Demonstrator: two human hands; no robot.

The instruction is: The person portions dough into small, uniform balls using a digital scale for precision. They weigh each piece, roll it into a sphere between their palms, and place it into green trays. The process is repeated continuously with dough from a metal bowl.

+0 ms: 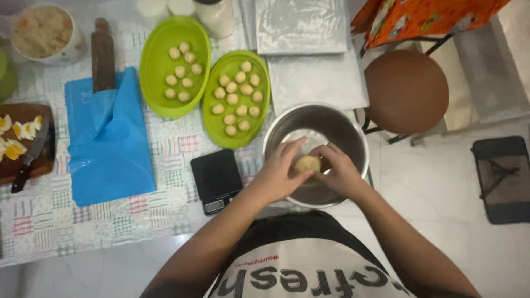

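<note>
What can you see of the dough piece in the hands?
The dough piece is a small, pale yellowish lump, roundish and smooth-looking, mostly hidden by fingers. It sits between the left hand and the right hand, whose fingers close around it from both sides. It is held above the steel bowl, over its near half, and does not seem to touch the bowl. It looks like the same dough as the balls on the green plates, though somewhat larger.
</note>
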